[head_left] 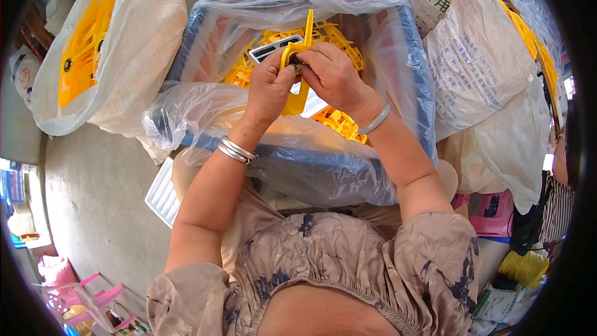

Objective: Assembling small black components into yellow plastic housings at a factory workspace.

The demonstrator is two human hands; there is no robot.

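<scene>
Over a crate, my left hand (268,90) is closed on a yellow plastic part (309,28) with a long pointed arm sticking up. My right hand (334,74) meets it, its fingers pinched at a small black piece (294,60) set against the yellow part. My fingertips hide how the two fit together. Just behind my hands lies a white tray (256,55) with rows of small black pieces. Several more yellow plastic parts (339,123) are heaped below and around my hands in the crate.
The blue crate (425,106) is lined with a clear plastic bag (211,102). To the left stands an open white sack (146,31) with yellow parts (84,56). White sacks (479,56) crowd the right side. A pink stool (491,214) is at right; a white ridged tray (165,193) is by my left leg.
</scene>
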